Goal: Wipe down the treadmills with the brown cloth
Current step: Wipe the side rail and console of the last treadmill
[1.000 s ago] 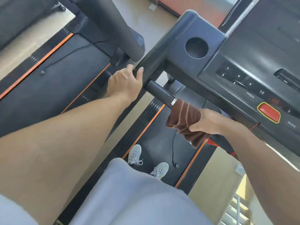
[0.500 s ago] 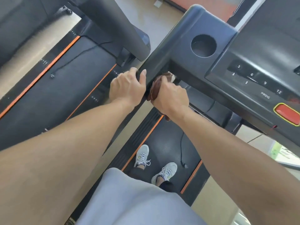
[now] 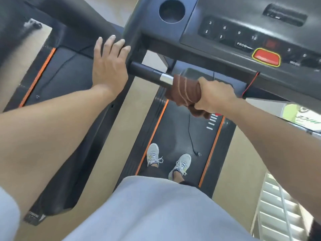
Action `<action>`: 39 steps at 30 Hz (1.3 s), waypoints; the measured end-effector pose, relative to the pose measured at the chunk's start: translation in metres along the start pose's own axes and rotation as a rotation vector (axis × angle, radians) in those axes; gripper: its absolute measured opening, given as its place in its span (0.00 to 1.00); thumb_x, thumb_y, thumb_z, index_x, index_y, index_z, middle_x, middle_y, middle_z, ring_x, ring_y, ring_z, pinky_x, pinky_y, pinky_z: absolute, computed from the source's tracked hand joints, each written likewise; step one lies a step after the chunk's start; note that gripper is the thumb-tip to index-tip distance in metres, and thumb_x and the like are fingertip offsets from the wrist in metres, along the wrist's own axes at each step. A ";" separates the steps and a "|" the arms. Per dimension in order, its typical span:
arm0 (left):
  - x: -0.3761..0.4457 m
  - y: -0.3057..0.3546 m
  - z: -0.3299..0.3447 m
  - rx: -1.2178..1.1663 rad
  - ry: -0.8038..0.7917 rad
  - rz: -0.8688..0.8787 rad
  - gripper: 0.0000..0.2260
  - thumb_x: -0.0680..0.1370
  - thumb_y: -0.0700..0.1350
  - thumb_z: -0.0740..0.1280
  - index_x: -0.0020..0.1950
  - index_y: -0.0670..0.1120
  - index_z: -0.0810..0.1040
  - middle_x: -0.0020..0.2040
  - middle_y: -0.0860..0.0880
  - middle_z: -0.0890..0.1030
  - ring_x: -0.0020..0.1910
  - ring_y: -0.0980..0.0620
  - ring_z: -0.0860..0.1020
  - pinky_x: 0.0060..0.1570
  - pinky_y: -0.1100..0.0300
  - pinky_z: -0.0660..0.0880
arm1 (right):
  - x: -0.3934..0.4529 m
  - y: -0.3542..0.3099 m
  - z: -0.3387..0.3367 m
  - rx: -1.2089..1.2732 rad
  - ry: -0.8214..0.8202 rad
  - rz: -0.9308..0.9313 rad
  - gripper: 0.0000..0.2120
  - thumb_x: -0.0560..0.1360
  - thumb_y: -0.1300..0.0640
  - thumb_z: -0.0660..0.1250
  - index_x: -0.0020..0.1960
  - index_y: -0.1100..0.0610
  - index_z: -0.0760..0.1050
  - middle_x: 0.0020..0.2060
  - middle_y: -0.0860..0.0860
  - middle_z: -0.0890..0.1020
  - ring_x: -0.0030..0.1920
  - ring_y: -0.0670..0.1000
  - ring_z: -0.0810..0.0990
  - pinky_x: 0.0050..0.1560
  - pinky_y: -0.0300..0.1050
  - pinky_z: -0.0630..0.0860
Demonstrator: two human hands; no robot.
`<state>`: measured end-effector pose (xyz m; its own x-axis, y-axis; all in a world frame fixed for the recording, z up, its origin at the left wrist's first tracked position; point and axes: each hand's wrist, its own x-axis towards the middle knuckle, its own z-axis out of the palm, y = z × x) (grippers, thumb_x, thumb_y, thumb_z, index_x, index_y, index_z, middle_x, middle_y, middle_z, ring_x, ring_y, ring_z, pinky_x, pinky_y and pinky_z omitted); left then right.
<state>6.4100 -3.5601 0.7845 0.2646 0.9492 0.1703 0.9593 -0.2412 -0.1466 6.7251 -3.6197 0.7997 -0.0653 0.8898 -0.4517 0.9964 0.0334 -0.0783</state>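
I stand on the belt [image 3: 175, 129] of a black treadmill with orange stripes. Its console [image 3: 231, 30] with number keys and a red stop button [image 3: 266, 56] fills the top right. A black handlebar [image 3: 147, 71] with a silver band runs across below the console. The brown cloth [image 3: 185, 91] is wrapped round that bar, and my right hand [image 3: 214, 96] grips the cloth and bar together. My left hand [image 3: 109, 65] lies beside the bar's left end with fingers straight, resting against the console's left arm.
A second treadmill [image 3: 57, 75] with orange trim stands to the left across a strip of tan floor. A round cup holder [image 3: 172, 10] sits in the console. A black safety cord [image 3: 191, 134] lies on the belt near my shoes. White blinds [image 3: 281, 211] show at lower right.
My right hand has slid the cloth along the handlebar from its left end toward the right. My left hand has let go of the console arm and its fingers have straightened.
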 end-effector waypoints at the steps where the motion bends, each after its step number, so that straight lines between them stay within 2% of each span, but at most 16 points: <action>1: 0.000 -0.001 0.000 0.003 0.002 0.004 0.24 0.80 0.36 0.54 0.76 0.43 0.68 0.77 0.43 0.69 0.79 0.41 0.59 0.80 0.40 0.49 | -0.012 0.018 0.005 -0.020 0.023 0.034 0.25 0.67 0.47 0.75 0.56 0.53 0.66 0.42 0.53 0.79 0.42 0.60 0.78 0.41 0.51 0.71; 7: 0.001 0.001 -0.003 -0.043 0.056 0.097 0.24 0.78 0.33 0.59 0.75 0.43 0.68 0.76 0.43 0.69 0.79 0.40 0.59 0.80 0.40 0.48 | -0.031 0.041 0.032 0.056 0.205 0.117 0.25 0.69 0.51 0.76 0.60 0.55 0.70 0.50 0.54 0.80 0.52 0.62 0.80 0.44 0.52 0.72; 10: 0.001 0.019 -0.002 -0.134 0.119 0.361 0.19 0.78 0.35 0.63 0.69 0.42 0.75 0.71 0.44 0.76 0.77 0.39 0.66 0.79 0.39 0.52 | -0.041 0.027 0.045 0.167 0.304 0.137 0.37 0.69 0.53 0.77 0.74 0.56 0.68 0.67 0.58 0.77 0.70 0.63 0.71 0.67 0.57 0.69; 11: 0.001 0.034 -0.001 -0.223 0.155 0.391 0.15 0.79 0.37 0.63 0.65 0.42 0.78 0.67 0.45 0.79 0.74 0.40 0.69 0.79 0.40 0.54 | -0.049 0.021 0.049 0.230 0.341 0.131 0.42 0.69 0.51 0.78 0.79 0.55 0.65 0.74 0.59 0.72 0.76 0.64 0.65 0.76 0.58 0.63; 13: 0.008 0.073 -0.005 -0.439 0.127 0.283 0.10 0.82 0.44 0.63 0.59 0.44 0.82 0.59 0.47 0.84 0.69 0.43 0.75 0.78 0.43 0.56 | -0.070 0.005 0.061 0.422 0.477 0.134 0.44 0.71 0.50 0.78 0.81 0.54 0.62 0.79 0.57 0.64 0.81 0.62 0.57 0.81 0.58 0.52; 15: 0.027 0.115 -0.018 -0.526 -0.086 0.105 0.16 0.83 0.55 0.60 0.59 0.48 0.82 0.56 0.49 0.85 0.66 0.44 0.76 0.78 0.45 0.54 | -0.090 -0.010 0.078 0.702 0.689 0.216 0.34 0.73 0.55 0.77 0.76 0.55 0.69 0.76 0.54 0.68 0.79 0.57 0.62 0.81 0.54 0.57; 17: 0.048 0.148 -0.032 -0.382 -0.365 0.072 0.26 0.83 0.65 0.53 0.63 0.51 0.81 0.57 0.46 0.84 0.65 0.42 0.77 0.78 0.43 0.54 | -0.101 -0.017 0.095 1.002 0.866 0.442 0.24 0.74 0.58 0.75 0.69 0.54 0.74 0.66 0.50 0.76 0.69 0.51 0.73 0.74 0.55 0.68; 18: 0.056 0.162 -0.038 -0.309 -0.502 0.074 0.31 0.82 0.69 0.49 0.66 0.50 0.80 0.60 0.43 0.83 0.66 0.40 0.77 0.77 0.42 0.56 | -0.102 -0.018 0.097 1.139 0.867 0.569 0.21 0.75 0.56 0.74 0.66 0.53 0.73 0.62 0.47 0.77 0.64 0.49 0.75 0.70 0.56 0.71; 20: 0.068 0.185 -0.039 -0.296 -0.737 0.051 0.42 0.78 0.75 0.44 0.73 0.46 0.75 0.70 0.40 0.76 0.72 0.39 0.71 0.75 0.42 0.57 | -0.100 -0.014 0.094 1.302 0.706 0.727 0.20 0.76 0.49 0.75 0.64 0.50 0.72 0.60 0.45 0.78 0.61 0.47 0.77 0.66 0.54 0.74; 23: 0.068 0.207 -0.023 -0.408 -0.937 0.052 0.43 0.77 0.76 0.51 0.76 0.44 0.72 0.76 0.39 0.70 0.74 0.37 0.69 0.75 0.45 0.63 | -0.098 -0.007 0.087 1.359 0.454 0.715 0.19 0.76 0.43 0.74 0.61 0.47 0.72 0.57 0.42 0.80 0.60 0.45 0.79 0.60 0.41 0.73; 26: 0.062 0.209 -0.014 -0.566 -0.743 0.057 0.29 0.78 0.70 0.60 0.57 0.46 0.83 0.55 0.42 0.83 0.55 0.39 0.80 0.54 0.51 0.74 | -0.096 -0.005 0.077 1.312 0.440 0.649 0.10 0.79 0.46 0.71 0.54 0.51 0.78 0.50 0.45 0.83 0.51 0.43 0.80 0.47 0.35 0.70; 28: 0.042 0.205 -0.024 -0.795 -0.491 0.057 0.20 0.80 0.63 0.64 0.42 0.46 0.79 0.38 0.47 0.79 0.44 0.41 0.78 0.44 0.53 0.70 | -0.098 -0.007 0.070 1.312 0.453 0.634 0.08 0.80 0.51 0.69 0.46 0.53 0.75 0.41 0.45 0.81 0.41 0.43 0.77 0.41 0.37 0.69; 29: 0.029 0.203 -0.031 -0.939 -0.389 0.041 0.19 0.81 0.60 0.64 0.39 0.46 0.76 0.34 0.48 0.77 0.40 0.42 0.76 0.42 0.52 0.69 | -0.100 -0.009 0.067 1.330 0.473 0.631 0.10 0.80 0.54 0.68 0.41 0.53 0.71 0.36 0.43 0.77 0.37 0.43 0.74 0.38 0.37 0.68; 33: -0.001 0.210 -0.066 -1.340 -0.114 0.014 0.17 0.83 0.53 0.64 0.49 0.39 0.77 0.40 0.36 0.79 0.40 0.41 0.74 0.44 0.51 0.72 | -0.125 -0.009 0.048 1.392 0.721 0.613 0.13 0.75 0.62 0.64 0.37 0.53 0.62 0.28 0.41 0.67 0.32 0.43 0.64 0.33 0.35 0.65; 37: 0.002 0.253 -0.115 -1.425 -0.033 0.212 0.13 0.83 0.46 0.66 0.50 0.35 0.76 0.40 0.35 0.79 0.41 0.42 0.73 0.41 0.61 0.70 | -0.164 0.014 0.028 1.323 1.050 0.599 0.12 0.70 0.64 0.63 0.37 0.53 0.61 0.28 0.39 0.66 0.32 0.42 0.62 0.34 0.34 0.63; 39: 0.006 0.280 -0.130 -1.480 -0.022 0.274 0.14 0.83 0.48 0.66 0.54 0.36 0.78 0.43 0.36 0.81 0.42 0.43 0.76 0.44 0.59 0.73 | -0.182 0.035 0.022 1.251 1.150 0.615 0.11 0.69 0.65 0.62 0.37 0.54 0.62 0.28 0.39 0.66 0.32 0.41 0.63 0.35 0.34 0.63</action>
<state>6.6933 -3.6481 0.8707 0.4583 0.8417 0.2854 0.1152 -0.3747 0.9199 6.7704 -3.7906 0.8593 0.8657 0.4968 0.0615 0.1995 -0.2297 -0.9526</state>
